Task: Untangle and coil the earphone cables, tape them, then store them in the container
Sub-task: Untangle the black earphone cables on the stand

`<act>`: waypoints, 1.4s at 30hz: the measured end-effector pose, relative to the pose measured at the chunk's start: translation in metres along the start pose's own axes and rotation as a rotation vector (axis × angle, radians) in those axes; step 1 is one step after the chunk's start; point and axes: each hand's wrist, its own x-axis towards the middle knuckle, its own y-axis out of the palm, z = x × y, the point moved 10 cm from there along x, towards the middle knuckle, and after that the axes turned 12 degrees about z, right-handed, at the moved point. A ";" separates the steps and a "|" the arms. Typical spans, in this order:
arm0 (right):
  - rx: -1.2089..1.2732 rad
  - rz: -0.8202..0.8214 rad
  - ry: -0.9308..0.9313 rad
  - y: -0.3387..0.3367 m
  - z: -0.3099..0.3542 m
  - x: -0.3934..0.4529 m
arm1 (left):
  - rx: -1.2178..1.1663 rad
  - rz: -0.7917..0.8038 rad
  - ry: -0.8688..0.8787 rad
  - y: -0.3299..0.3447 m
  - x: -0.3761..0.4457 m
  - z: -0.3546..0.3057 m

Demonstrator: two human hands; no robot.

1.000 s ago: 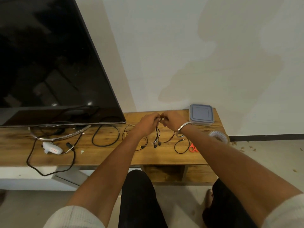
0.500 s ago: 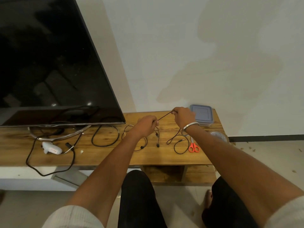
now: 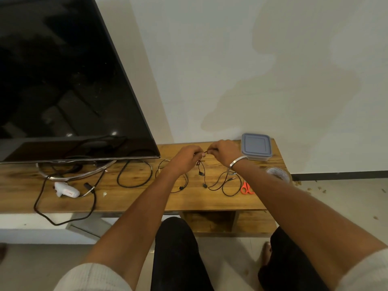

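Left hand [image 3: 184, 157] and right hand [image 3: 223, 151] close together over the bench, both pinching the same thin black earphone cable [image 3: 202, 164], a short stretch taut between the fingertips. Below the hands the cable hangs in a small tangle with a reddish bit near the top, two black earbuds dangling down to the wood. More black wire loops lie on the surface under the right wrist, ending in a jack plug; another loop with an earbud lies under the left wrist. Silver bangle [image 3: 237, 161] on the right wrist.

Container [image 3: 256, 146] just right of the right hand, grey-blue lid on, square with rounded corners. Tape roll [image 3: 278, 174] to the right of the right forearm, near the bench edge. Orange-handled scissors [image 3: 246, 188] beside that forearm, partly hidden by it.

Surface is a low wooden TV bench [image 3: 130, 198], with an open cubby below. Left of the left hand: a thicker black cable loop [image 3: 134, 174], a white glue gun [image 3: 66, 191] with its cord trailing off the front edge, a curved metal TV stand foot. Big black TV [image 3: 63, 80] far left, screen off. Off-white wall [image 3: 273, 70] behind with a large faint stain. Pale tile floor, some crumbs to the right.
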 end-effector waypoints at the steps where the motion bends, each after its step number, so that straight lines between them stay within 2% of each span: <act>1: 0.018 -0.008 0.016 -0.002 -0.006 0.000 | -0.005 -0.010 0.008 -0.002 -0.002 0.002; 5: 0.005 -0.061 0.104 -0.010 -0.024 -0.006 | -0.071 -0.073 -0.027 -0.011 -0.011 0.019; 13: -0.049 -0.097 0.284 -0.011 -0.051 -0.011 | -0.410 -0.285 -0.206 -0.021 -0.034 0.061; 16: -0.041 -0.095 0.296 -0.010 -0.053 -0.011 | -0.461 -0.334 -0.297 -0.021 -0.042 0.073; 21: -0.059 -0.101 0.328 -0.006 -0.055 -0.008 | -0.539 -0.366 -0.327 -0.019 -0.043 0.074; 26: -0.073 -0.085 0.325 -0.002 -0.053 -0.005 | -0.387 -0.153 -0.225 -0.005 -0.033 0.059; 29: -0.102 -0.073 0.289 0.000 -0.046 -0.001 | -0.372 -0.102 -0.213 0.000 -0.028 0.052; 32: -0.110 -0.070 0.324 -0.001 -0.052 -0.003 | -0.432 -0.215 -0.246 -0.010 -0.031 0.055; 36: -0.173 -0.007 0.332 0.005 -0.050 -0.001 | -0.254 -0.449 -0.384 -0.030 -0.046 0.055; 38: -0.212 0.006 0.325 0.009 -0.044 0.000 | -0.345 -0.511 -0.431 -0.029 -0.047 0.052; 42: -0.202 0.047 0.324 0.013 -0.046 0.000 | -0.808 -0.512 -0.347 -0.011 -0.035 0.051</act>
